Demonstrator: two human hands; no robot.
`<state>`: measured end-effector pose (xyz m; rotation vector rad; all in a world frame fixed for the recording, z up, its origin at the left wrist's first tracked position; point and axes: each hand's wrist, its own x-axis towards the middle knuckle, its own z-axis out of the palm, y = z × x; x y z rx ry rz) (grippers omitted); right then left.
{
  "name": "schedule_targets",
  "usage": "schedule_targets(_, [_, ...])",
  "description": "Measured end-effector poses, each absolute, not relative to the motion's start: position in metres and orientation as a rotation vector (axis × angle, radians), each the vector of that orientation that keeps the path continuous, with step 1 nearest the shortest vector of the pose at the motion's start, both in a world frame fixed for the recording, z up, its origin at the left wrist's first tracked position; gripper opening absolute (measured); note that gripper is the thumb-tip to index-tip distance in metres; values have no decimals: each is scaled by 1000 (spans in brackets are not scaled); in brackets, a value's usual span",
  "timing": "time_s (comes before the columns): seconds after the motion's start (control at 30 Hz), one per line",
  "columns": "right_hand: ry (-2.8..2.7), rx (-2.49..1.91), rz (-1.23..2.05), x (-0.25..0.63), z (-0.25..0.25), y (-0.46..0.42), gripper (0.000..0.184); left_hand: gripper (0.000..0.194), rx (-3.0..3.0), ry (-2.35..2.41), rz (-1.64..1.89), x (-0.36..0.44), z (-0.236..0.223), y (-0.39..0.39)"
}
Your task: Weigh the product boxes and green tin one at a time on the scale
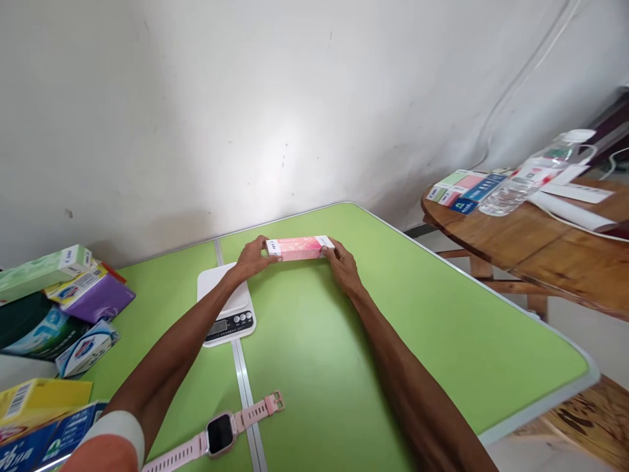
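A long pink and white carton (299, 248), shaped like a toothpaste box, is held level above the green table. My left hand (254, 256) grips its left end, fingers behind and thumb at the lower front. Its right end is pinched by my right hand (343, 263), with the thumb on the front face. Under my left wrist stands a white digital kitchen scale (209, 288), partly covered by the forearm; its display and buttons face me. A pink smartwatch (221, 434) lies with its strap spread out nearer to me.
On the left are a green carton (44, 272), a purple box (98, 295), a dark green tub (34, 328) and yellow and blue boxes (44, 400). At right, a wooden table (555, 255) bears a plastic bottle (535, 174) and flat cartons (462, 190). A white wall (295, 118) rises behind.
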<state>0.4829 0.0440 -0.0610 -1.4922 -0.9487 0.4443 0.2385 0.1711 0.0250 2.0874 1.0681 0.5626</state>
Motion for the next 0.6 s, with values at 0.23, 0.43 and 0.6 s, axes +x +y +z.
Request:
schedule_targets(0.23, [-1044, -1699, 257, 484, -82, 50, 83, 42, 2460, 1207, 244, 254, 6, 174])
schedule_targets(0.43, [-1073, -1823, 212, 490, -75, 78, 67, 43, 2596, 1305, 38, 280, 20, 185])
schedule_targets(0.6, [-930, -2030, 116, 498, -63, 112, 59, 42, 2600, 1426, 92, 312, 24, 192])
